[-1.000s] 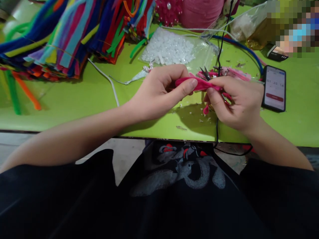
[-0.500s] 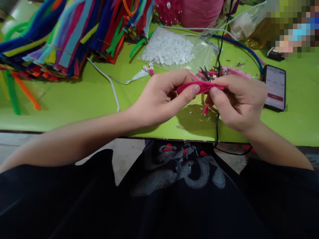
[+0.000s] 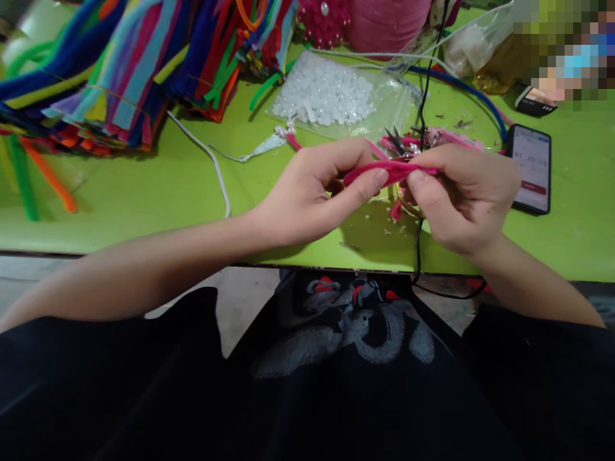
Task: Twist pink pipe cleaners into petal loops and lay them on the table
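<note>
A pink fuzzy strip is stretched between both hands just above the green table. My left hand pinches its left end between thumb and fingers. My right hand pinches the right end, and its other fingers curl under. A short pink tail hangs below the strip. Behind the hands lie small scissors and more pink pieces.
A bag of white beads lies behind the hands. Bundles of coloured felt strips fill the far left. A phone lies at the right. A black cable runs over the table's near edge, a white cable lies left.
Both hands have sunk slightly toward the table, and the pink strip now lies straighter and flatter between them. Nothing else has moved.
</note>
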